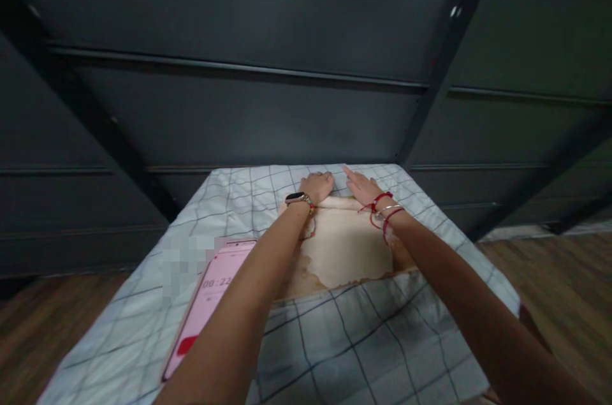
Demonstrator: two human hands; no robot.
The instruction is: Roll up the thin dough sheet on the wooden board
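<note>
A pale sheet (351,249) with ragged brownish edges lies between my forearms on a brown surface (296,277). Along its far edge runs a pale rolled or folded strip (340,203). Just beyond the strip's left part is my left hand (317,186), fingers bent down toward the checked cloth; whether anything is under them is hidden. My right hand (362,186) rests near the strip's right end, its fingers stretched out and apart, holding nothing. A watch and beads are on my left wrist, red cords and bangles on my right.
White checked cloth (229,198) covers the table. A phone (215,290) with a pink timer screen lies at the left, partly behind my left forearm. Dark panels (268,115) stand at the table's far edge. Wooden floor (564,290) shows on both sides.
</note>
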